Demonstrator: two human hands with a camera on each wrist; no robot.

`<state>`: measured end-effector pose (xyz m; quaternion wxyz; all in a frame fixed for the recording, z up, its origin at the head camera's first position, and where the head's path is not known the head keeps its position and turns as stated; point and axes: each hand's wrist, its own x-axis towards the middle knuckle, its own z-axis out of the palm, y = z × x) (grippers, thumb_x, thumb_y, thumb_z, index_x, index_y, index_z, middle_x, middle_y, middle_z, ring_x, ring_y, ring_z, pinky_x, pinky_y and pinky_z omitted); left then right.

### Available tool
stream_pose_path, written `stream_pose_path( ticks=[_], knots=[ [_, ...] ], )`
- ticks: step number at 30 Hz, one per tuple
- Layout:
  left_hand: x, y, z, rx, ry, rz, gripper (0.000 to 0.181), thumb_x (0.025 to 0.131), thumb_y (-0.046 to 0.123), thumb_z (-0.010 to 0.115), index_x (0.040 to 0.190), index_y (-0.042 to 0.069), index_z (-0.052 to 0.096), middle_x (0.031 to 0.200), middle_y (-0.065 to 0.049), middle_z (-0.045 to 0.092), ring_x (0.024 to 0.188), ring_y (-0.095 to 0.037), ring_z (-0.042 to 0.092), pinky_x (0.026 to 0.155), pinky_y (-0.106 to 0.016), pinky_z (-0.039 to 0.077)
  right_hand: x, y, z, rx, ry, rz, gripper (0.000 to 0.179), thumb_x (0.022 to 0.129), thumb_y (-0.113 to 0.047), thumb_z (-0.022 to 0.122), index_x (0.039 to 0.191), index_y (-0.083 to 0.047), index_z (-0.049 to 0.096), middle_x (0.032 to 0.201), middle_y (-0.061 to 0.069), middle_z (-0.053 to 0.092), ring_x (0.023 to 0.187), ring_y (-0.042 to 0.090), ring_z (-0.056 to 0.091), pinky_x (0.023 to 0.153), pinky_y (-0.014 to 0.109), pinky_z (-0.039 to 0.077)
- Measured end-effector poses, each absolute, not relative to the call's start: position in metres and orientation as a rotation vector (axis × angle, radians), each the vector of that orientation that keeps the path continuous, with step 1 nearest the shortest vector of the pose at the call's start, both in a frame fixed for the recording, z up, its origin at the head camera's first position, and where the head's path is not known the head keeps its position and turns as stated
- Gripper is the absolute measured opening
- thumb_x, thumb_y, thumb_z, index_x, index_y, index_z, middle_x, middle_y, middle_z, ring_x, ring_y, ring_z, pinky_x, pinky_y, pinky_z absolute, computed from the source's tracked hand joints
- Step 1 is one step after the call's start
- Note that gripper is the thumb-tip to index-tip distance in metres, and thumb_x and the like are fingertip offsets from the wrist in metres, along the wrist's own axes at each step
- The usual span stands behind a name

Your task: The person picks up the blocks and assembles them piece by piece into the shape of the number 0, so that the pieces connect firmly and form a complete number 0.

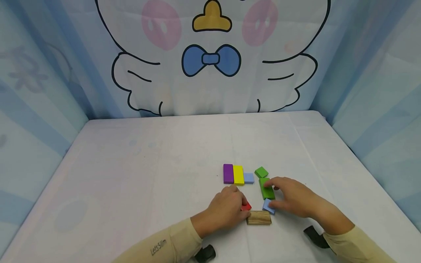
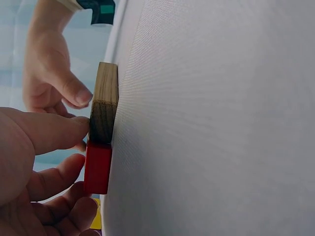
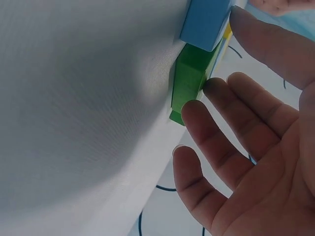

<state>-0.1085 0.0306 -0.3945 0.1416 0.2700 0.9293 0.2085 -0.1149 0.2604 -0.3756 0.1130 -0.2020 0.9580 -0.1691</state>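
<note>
My left hand (image 1: 225, 208) is at the left end of a wooden block (image 1: 259, 218) and beside a red block (image 1: 246, 207). In the left wrist view its thumb tip is right at the wooden block (image 2: 105, 88), with the index fingertip close beside the red block (image 2: 98, 168). My right hand (image 1: 296, 199) reaches in from the right, fingers loosely spread. One fingertip overlaps a long green block (image 1: 265, 190), and the thumb is at a small blue block (image 1: 268, 205). The right wrist view shows these fingers beside the green block (image 3: 189, 78).
Behind the hands, a purple block (image 1: 228, 174), a yellow block (image 1: 238, 175) and a light blue block (image 1: 249, 178) lie in a row. A small green block (image 1: 261, 172) touches the long one's far end. Printed curtains (image 1: 210, 91) border the white table (image 1: 115, 175).
</note>
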Motion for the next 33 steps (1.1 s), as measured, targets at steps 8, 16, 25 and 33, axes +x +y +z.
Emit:
stream_pose_path(
  ticks=[8,16,25,33],
  knots=[
    [-0.108,0.0305,-0.3934,0.789,2.684,0.605,0.025,0.087,0.033,0.079,0.098,0.011,0.075,0.089,0.003,0.052,0.082,-0.011,0.045,0.065,-0.021,0.041,-0.113,0.2603,-0.3753,-0.604,2.818,-0.503,0.049,0.083,-0.025,0.083,0.123,-0.006,0.064,0.117,0.007,0.065,0.099,0.024,0.062,0.087,0.049,0.051],
    [-0.108,0.0306,-0.3944,0.781,2.689,0.608,0.025,0.087,0.033,0.079,0.097,0.011,0.074,0.089,0.003,0.052,0.083,-0.011,0.046,0.065,-0.022,0.041,-0.1132,0.2596,-0.3751,-0.575,2.814,-0.491,0.049,0.083,-0.025,0.083,0.124,-0.007,0.063,0.117,0.007,0.066,0.098,0.024,0.062,0.086,0.048,0.051],
    [-0.1081,0.0296,-0.3953,0.795,2.685,0.639,0.024,0.087,0.032,0.08,0.096,0.011,0.074,0.09,0.002,0.053,0.085,-0.012,0.048,0.066,-0.023,0.042,-0.1135,0.2601,-0.3754,-0.585,2.812,-0.486,0.052,0.081,-0.027,0.084,0.124,-0.007,0.063,0.117,0.006,0.066,0.097,0.022,0.062,0.084,0.047,0.052],
    [-0.1082,0.0293,-0.3951,0.795,2.684,0.645,0.023,0.087,0.032,0.08,0.096,0.011,0.074,0.091,0.003,0.053,0.086,-0.012,0.048,0.067,-0.023,0.042,-0.1148,0.2599,-0.3754,-0.575,2.812,-0.465,0.054,0.081,-0.029,0.085,0.125,-0.008,0.063,0.117,0.005,0.066,0.095,0.022,0.061,0.083,0.045,0.052]
  ],
)
